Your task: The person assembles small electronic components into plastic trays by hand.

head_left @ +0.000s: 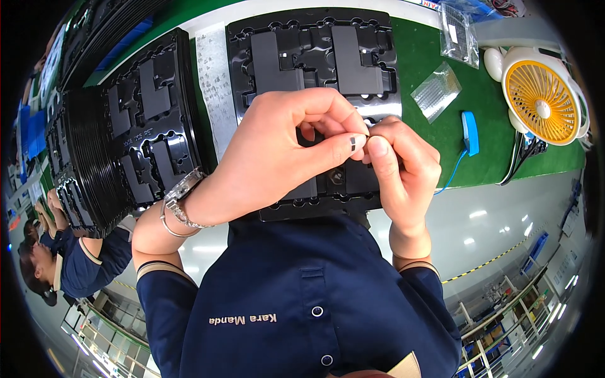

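Both of my hands meet over a black moulded plastic tray [315, 15]. My left hand [277, 148] is closed in a pinch, thumb against curled index finger. A tiny black-and-pale strip [354, 143] shows at the tip of the left thumb. Pressed close to it, my right hand [406, 164] pinches too, thumb and index fingertips touching the left ones. Whatever lies between the fingertips is too small to make out. Flat black L-shaped parts [355, 60] sit in the tray's recesses, and my hands hide its middle.
Left of the tray stands a tall stack of similar black trays [101, 164]. A white-and-yellow fan [542, 104], clear plastic bags [437, 91] and a blue strap with a cord [469, 133] are on the green table [435, 151] at right. Another person [75, 264] works at far left.
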Available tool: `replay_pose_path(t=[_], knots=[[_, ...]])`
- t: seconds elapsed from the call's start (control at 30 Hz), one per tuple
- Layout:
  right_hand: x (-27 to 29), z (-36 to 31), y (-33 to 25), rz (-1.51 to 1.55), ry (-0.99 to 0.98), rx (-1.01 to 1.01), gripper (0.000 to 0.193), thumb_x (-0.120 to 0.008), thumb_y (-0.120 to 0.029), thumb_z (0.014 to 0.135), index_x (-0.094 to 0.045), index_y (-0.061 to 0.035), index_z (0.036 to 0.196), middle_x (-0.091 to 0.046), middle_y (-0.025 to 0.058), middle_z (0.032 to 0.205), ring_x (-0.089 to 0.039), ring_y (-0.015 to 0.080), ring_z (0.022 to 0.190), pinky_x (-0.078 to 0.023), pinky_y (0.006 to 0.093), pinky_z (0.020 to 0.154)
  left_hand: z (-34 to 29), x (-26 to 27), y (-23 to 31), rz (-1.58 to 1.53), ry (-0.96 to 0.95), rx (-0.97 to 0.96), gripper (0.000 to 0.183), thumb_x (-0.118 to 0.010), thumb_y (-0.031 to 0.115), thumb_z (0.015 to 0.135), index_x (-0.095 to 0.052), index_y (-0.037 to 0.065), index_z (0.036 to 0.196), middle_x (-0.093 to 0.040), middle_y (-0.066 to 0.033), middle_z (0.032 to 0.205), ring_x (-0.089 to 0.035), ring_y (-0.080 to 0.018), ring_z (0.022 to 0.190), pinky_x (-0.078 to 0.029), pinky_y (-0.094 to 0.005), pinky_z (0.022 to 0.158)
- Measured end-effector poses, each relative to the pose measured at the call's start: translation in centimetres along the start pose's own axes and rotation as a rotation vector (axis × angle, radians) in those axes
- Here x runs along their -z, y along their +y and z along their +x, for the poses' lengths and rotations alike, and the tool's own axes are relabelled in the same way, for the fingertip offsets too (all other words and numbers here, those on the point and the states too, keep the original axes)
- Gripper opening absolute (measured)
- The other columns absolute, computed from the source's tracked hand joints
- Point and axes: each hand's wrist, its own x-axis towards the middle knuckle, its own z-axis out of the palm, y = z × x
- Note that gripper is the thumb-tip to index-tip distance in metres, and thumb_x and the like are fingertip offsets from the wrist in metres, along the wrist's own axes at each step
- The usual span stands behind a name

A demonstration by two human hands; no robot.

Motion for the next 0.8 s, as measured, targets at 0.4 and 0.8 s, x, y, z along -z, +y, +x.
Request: replay_pose_path(t=[0.4,0.8], knots=[[0.27,0.19,-0.11,-0.123,-0.023,0.054,0.007,-0.065,0.000,0.084,-0.064,0.0003,0.077,-0.054,0.0045,0.062,-0.046,0.0136,0.050,-0.034,0.0288,0.045,-0.17,-0.11,0.20,0.213,0.028,-0.055,0.005,-0.065,0.006,0.086,-0.067,0.003,0.090,-0.069,0.0000,0.080,-0.058,-0.0044,0.071,-0.043,-0.0208,0.064],[0.08,0.04,0.13,-0.081,0.032,0.023,0.005,-0.066,0.000,0.084,-0.064,0.0009,0.080,-0.054,0.0046,0.063,-0.047,0.0135,0.050,-0.035,0.0285,0.045,0.16,-0.34,0.17,0.137,0.038,-0.038,0.006,-0.066,0.007,0.087,-0.067,0.002,0.091,-0.069,-0.0006,0.080,-0.059,-0.0051,0.072,-0.043,-0.0210,0.065]])
